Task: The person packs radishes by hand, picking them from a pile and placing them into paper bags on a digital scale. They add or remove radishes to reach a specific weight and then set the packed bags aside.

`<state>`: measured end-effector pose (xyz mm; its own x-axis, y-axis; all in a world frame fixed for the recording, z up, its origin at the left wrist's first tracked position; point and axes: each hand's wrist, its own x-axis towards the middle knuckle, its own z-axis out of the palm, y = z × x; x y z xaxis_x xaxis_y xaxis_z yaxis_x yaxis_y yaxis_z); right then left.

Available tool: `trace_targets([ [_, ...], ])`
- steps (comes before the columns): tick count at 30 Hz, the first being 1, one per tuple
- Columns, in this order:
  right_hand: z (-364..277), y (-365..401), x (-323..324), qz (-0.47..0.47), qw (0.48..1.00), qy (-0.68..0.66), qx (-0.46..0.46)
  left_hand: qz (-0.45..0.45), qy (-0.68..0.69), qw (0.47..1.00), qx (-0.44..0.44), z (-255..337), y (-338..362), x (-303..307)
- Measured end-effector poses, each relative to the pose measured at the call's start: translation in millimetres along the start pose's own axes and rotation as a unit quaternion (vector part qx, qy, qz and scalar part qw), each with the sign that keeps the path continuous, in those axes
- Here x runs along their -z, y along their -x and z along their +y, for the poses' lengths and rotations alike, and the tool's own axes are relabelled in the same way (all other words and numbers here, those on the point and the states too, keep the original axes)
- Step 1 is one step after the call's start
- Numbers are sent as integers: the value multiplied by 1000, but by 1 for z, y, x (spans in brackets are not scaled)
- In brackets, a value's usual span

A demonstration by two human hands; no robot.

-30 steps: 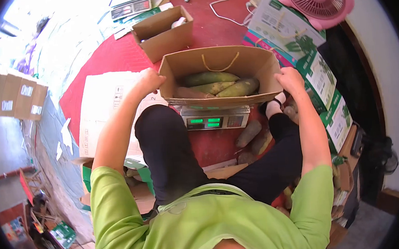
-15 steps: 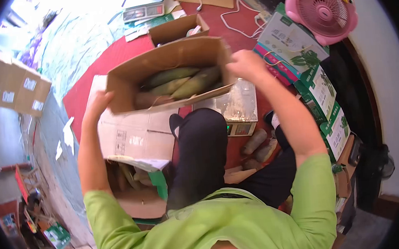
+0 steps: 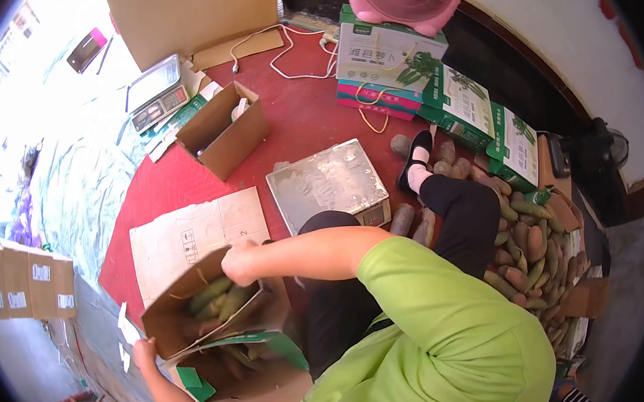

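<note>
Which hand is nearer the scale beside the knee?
Right: the right hand holds the box end nearer the scale; the left hand, farther off, holds the opposite end.

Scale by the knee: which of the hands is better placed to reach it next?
Probably the right hand, at the end of the box nearer the scale; the left hand is at the far end. Both hold it, though.

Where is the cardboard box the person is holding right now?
In the head view, the cardboard box is at the lower left, between the person's left hand and right hand, just beyond the green-flapped box.
</note>
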<state>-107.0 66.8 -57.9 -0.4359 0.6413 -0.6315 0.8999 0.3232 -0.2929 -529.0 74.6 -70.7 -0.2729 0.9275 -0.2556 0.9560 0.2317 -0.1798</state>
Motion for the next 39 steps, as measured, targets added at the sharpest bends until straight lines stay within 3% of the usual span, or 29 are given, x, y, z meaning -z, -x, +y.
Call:
trace_targets([
  [3,-7,-1,9,-47,999,15,2,-12,11,1000,3,12,7,-13],
  [5,5,49,42,83,996,22,36,-19,43,998,-36,25,3,-15],
  [6,19,58,45,87,996,15,21,-13,29,999,-19,36,6,-11],
  [8,52,80,52,223,973,-58,-12,-2,14,1000,-18,70,21,7],
  [10,96,125,63,263,958,-110,-26,82,-35,996,5,107,51,33],
  [12,146,164,58,313,935,-159,-59,46,29,998,-35,122,46,34],
  [14,195,214,48,351,913,-182,-101,23,300,935,-187,133,33,22],
  [16,255,253,14,417,873,-207,-144,61,303,917,-254,181,67,49],
  [18,286,311,-22,437,844,-207,-231,76,360,865,-341,231,97,68],
  [20,320,350,-80,495,780,-234,-303,80,369,824,-422,283,130,85],
  [21,333,365,-115,520,742,-263,-333,61,376,800,-463,306,146,93],
  [22,331,385,-140,483,724,-312,-381,38,374,788,-488,330,166,101],
  [23,351,386,-193,546,702,-248,-384,27,378,768,-517,352,186,109],
  [25,352,402,-259,437,707,-298,-469,-11,382,736,-558,388,218,119],
  [26,358,396,-316,495,697,-242,-458,-38,382,725,-572,403,232,122],
  [27,327,414,-315,416,672,-376,-483,-34,363,718,-593,418,247,127],
  [29,309,408,-374,401,616,-398,-549,-2,298,723,-624,438,257,125],
  [31,291,401,-416,349,537,-516,-569,68,245,709,-658,452,263,122],
  [32,292,396,-444,347,532,-522,-569,64,239,709,-661,453,261,118],
  [34,296,382,-487,162,726,-495,-449,56,253,719,-645,454,257,114],
  [35,291,373,-497,162,726,-499,-445,75,242,721,-645,456,258,115],
  [37,274,364,-494,271,478,-662,-510,90,222,727,-644,460,262,118],
  [39,275,357,-488,298,455,-671,-504,104,204,730,-644,464,264,120],
])
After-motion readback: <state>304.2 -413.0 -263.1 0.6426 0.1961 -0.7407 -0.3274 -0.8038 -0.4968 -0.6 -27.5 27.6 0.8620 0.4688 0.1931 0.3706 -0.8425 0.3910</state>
